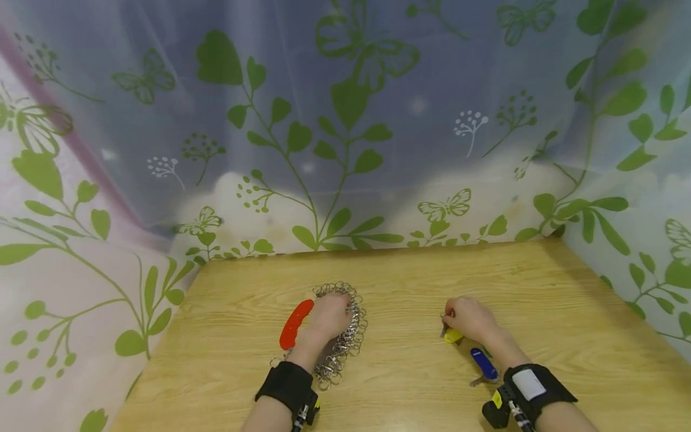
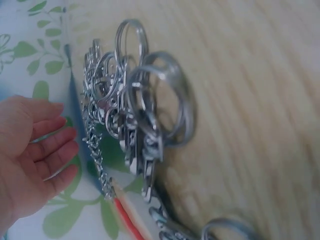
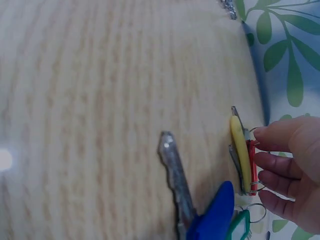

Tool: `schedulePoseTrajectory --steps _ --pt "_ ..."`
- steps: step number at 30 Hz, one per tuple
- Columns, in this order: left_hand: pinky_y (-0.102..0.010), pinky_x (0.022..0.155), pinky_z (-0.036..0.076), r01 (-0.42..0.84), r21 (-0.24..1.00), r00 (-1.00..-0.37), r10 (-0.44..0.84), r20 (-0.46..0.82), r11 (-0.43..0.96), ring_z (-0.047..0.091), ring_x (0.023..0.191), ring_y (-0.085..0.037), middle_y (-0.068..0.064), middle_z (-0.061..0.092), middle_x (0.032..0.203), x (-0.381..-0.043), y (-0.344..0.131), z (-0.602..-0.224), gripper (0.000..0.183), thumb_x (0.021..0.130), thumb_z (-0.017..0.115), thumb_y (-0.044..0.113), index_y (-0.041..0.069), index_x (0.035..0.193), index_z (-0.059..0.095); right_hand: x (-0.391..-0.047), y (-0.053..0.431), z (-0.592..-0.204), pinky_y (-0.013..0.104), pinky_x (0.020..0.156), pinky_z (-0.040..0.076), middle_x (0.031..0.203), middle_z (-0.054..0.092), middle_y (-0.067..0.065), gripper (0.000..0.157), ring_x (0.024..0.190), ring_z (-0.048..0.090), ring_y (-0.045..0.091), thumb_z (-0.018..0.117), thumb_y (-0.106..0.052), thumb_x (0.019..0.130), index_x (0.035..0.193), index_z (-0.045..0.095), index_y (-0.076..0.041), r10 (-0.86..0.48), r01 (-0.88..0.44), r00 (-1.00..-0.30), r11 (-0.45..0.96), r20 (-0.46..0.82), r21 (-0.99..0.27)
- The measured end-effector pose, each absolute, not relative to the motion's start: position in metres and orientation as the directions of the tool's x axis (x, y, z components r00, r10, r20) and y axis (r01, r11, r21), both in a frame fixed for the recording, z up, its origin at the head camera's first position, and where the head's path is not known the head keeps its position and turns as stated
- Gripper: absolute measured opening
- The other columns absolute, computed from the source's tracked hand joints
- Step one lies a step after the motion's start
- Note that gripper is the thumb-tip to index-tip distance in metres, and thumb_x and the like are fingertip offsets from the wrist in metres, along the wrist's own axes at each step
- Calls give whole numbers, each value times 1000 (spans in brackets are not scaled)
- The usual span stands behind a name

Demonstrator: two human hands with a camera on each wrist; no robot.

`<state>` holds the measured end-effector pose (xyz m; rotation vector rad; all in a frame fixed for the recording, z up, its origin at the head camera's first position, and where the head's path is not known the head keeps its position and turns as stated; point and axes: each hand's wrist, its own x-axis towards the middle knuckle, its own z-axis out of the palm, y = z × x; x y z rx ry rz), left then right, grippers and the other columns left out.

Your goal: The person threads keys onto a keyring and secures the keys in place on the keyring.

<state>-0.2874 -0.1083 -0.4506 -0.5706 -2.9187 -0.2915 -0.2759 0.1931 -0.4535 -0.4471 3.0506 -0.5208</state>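
In the head view my left hand (image 1: 328, 317) is over a heap of metal key rings (image 1: 355, 327) with small clasps. Its fingers (image 2: 57, 150) are loosely bent and hold nothing in the left wrist view. A curved red strip (image 1: 296, 325) lies left of that hand. My right hand (image 1: 472, 319) has its fingertips right at a yellow key tag (image 3: 241, 150) and a red tag (image 3: 252, 172) with wire rings. Its thumb and fingers stand apart. Nearer the wrist lie a blue key tag (image 1: 484, 363) with a silver key (image 3: 176, 175) and a green tag (image 3: 240, 226).
The wooden table (image 1: 399, 360) carries both groups, with bare wood between them. A curtain (image 1: 345, 150) printed with leaves and butterflies hangs along the back and both sides. Each wrist wears a black strap (image 1: 286, 387) with a small camera.
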Motion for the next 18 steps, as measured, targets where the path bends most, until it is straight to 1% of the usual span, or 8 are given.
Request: schedulePoseTrajectory --steps 1,4,8,10,14,18 --pt "-33 65 48 397 149 -912 370 179 906 62 82 -23 -5 65 87 -288 -107 -451 12 85 64 16 10 95 69 -277 193 -455 33 58 44 74 59 2 7 65 53 15 65 -14 85 82 66 -7 -281 -280 -959 904 44 -322" --pt "-34 69 48 432 110 -897 414 154 895 61 85 -23 -5 64 92 -288 -101 -450 16 87 63 18 10 100 69 -278 192 -456 32 56 43 73 57 2 8 64 51 15 64 -12 86 78 65 -9 -283 -289 -957 901 68 -323" --pt "-34 70 48 461 17 -878 454 155 887 59 85 -22 -3 63 88 -288 -93 -450 14 86 63 20 13 95 70 -278 191 -458 31 54 40 70 55 0 11 63 48 14 64 -11 86 75 63 -12 -272 -288 -958 900 95 -328" --pt "-33 71 47 472 8 -873 467 142 881 58 84 -21 -2 61 86 -287 -91 -452 13 86 63 22 14 93 71 -276 190 -459 31 54 40 70 54 0 11 63 48 14 64 -10 86 75 64 -12 -265 -288 -957 897 115 -334" --pt "-30 73 45 521 2 -846 516 133 854 56 82 -18 2 60 81 -285 -90 -456 12 86 64 25 17 87 73 -272 187 -460 32 54 41 75 54 2 6 66 51 16 62 -10 87 82 64 -9 -245 -289 -956 886 162 -363" --pt "-29 72 43 560 -38 -816 559 146 827 52 76 -17 3 54 74 -284 -88 -459 13 86 64 23 18 75 71 -272 184 -459 32 56 43 81 53 4 5 70 52 18 59 -9 89 88 63 -5 -217 -291 -951 869 219 -401"
